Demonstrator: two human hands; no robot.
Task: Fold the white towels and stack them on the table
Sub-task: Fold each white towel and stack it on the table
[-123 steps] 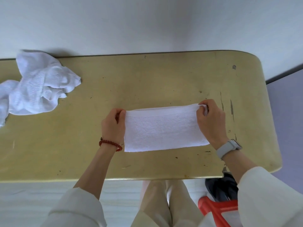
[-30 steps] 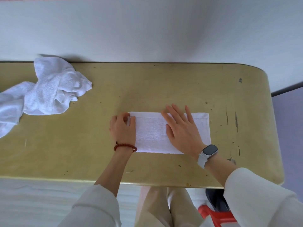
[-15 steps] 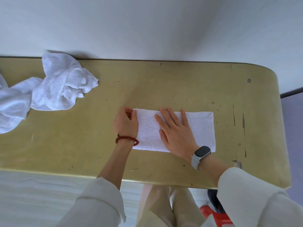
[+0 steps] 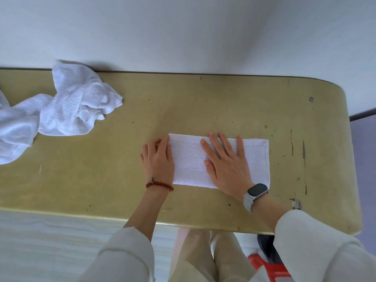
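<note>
At the bottom of the view, past the person's knees, a red stool (image 4: 272, 269) shows beneath the desk's near right edge. The yellowish desk (image 4: 203, 102) runs across the whole frame; its near edge is straight and its right end is rounded.

No container is in sight; the towels lie straight on the desk. A folded towel (image 4: 256, 159), a flat white rectangle, lies right of centre, nearer the front edge than the back. The right hand (image 4: 225, 165), with a watch (image 4: 255, 193) on its wrist, lies palm down on the middle of it, fingers (image 4: 221, 143) straight and slightly spread, pressing the cloth. The left hand (image 4: 157, 161), with a red bead bracelet (image 4: 159, 184) on its wrist, sits at the towel's left end with fingers curled at the edge; whether they pinch the cloth or only touch it I cannot tell.

Bare desk lies right of the towel, behind it, and between it and the crumpled towels (image 4: 61, 110) heaped at the far left, well apart. That heap reaches the back edge, where a pale wall (image 4: 183, 33) rises.
</note>
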